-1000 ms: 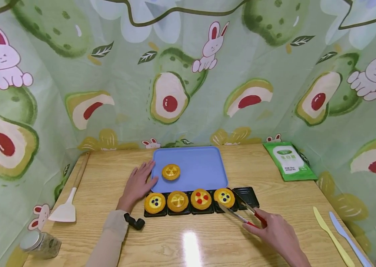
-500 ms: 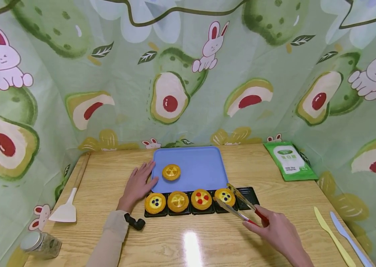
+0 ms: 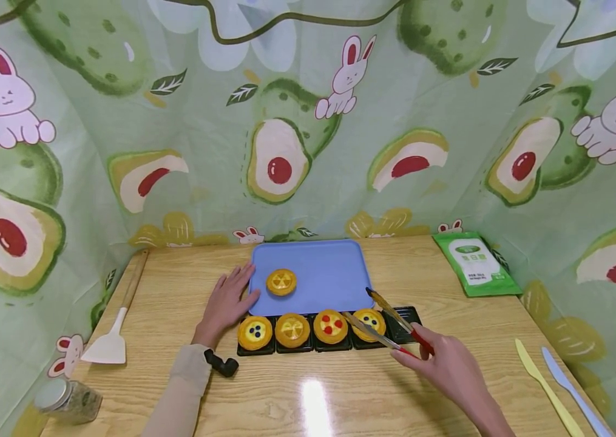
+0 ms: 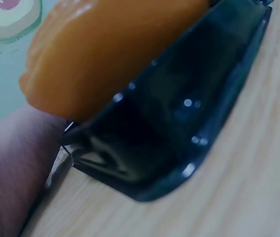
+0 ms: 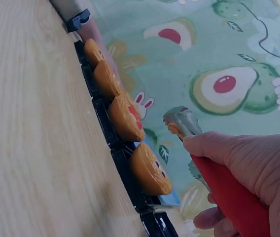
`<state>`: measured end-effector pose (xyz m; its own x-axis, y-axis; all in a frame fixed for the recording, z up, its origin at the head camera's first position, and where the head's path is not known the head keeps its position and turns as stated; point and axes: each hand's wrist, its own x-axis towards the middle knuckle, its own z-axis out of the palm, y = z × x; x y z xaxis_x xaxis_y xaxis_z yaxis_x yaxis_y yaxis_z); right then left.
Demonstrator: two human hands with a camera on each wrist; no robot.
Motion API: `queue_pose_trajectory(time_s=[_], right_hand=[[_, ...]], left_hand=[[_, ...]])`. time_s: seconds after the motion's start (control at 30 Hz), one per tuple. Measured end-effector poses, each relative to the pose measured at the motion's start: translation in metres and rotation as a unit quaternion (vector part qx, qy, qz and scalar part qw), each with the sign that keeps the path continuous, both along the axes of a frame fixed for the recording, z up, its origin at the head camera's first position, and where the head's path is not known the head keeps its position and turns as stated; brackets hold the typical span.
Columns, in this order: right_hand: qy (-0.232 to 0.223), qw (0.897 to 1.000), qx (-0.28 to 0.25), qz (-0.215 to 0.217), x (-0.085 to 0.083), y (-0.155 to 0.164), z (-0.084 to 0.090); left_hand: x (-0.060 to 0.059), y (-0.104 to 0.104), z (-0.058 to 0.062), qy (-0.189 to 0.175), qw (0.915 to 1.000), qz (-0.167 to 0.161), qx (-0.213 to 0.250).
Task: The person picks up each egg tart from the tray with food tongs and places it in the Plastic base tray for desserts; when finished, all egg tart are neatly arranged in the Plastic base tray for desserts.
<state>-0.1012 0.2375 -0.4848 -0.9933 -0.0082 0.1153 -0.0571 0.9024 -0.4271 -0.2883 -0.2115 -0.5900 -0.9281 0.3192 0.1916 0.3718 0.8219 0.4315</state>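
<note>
1. Green cloth printed with avocados and rabbits walls in a pale wooden table (image 3: 297,394); on it a blue tray (image 3: 335,267) lies just behind a black row of cups (image 3: 409,317) set left to right.

2. One tart (image 3: 281,282) already sits on the tray's left part. Four more fill the first four cups, and the rightmost cup is empty.

3. The right hand (image 3: 446,367) grips the red-handled tongs (image 3: 389,325), fingers curled round the handle. The tong arms stand spread apart, one on each side of the fourth tart (image 3: 369,320), not yet closed on it.

4. The left hand (image 3: 226,303) lies flat with straight fingers, fingertips touching the tray's left edge, and holds nothing.

5. My reading: the step in hand is lining the tongs up on that fourth tart. The next move calls for squeezing the arms onto its sides, gently enough not to crush it, then lifting straight out of the cup.

6. The tongs' long axis runs diagonally, handle near and to the right, tips pointing away and leftward toward the tray.

7. The right wrist view shows the tarts tilted in line, with the tong tip (image 5: 182,121) above them.
</note>
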Motion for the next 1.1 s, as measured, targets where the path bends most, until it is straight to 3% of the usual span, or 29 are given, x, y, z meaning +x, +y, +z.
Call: queue_pose_trajectory(time_s=[0.33,0.7,1.1], right_hand=[[-0.004,1.000,-0.010,0.017,-0.029,-0.016,0.004],[0.098,0.989,0.066,0.084,-0.066,-0.044,-0.005],[0.114,0.974,0.135,0.140,-0.097,-0.086,-0.008]], left_hand=[[0.000,-0.001,-0.001,-0.002,1.0000,0.001,-0.003],[-0.001,-0.002,-0.003,-0.005,1.0000,0.000,-0.001],[-0.002,-0.002,-0.003,-0.003,1.0000,0.001,-0.006]])
